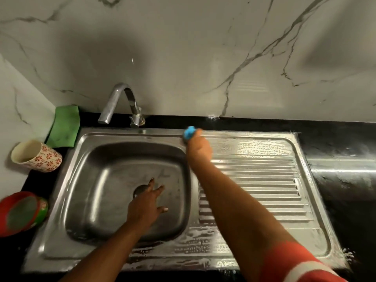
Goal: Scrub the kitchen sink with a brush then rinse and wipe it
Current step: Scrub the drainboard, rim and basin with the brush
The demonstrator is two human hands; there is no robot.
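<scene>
The stainless steel sink (67, 247) lies flat. Its rounded square basin (105, 180) is wet and dull, with a round drain (139, 190) in its floor. Right of the basin, the ribbed drainboard (264, 180) is streaked with white suds, and more suds lie along the rim in front of the basin. The brush (189, 133), blue on top and dark beneath, sits on the rim at the basin's far right corner, gripped by the right hand (198, 148). Behind the basin stands the chrome tap (122, 102), its spout arching down to the left. A folded green cloth (65, 127) lies at the basin's far left corner.
</scene>
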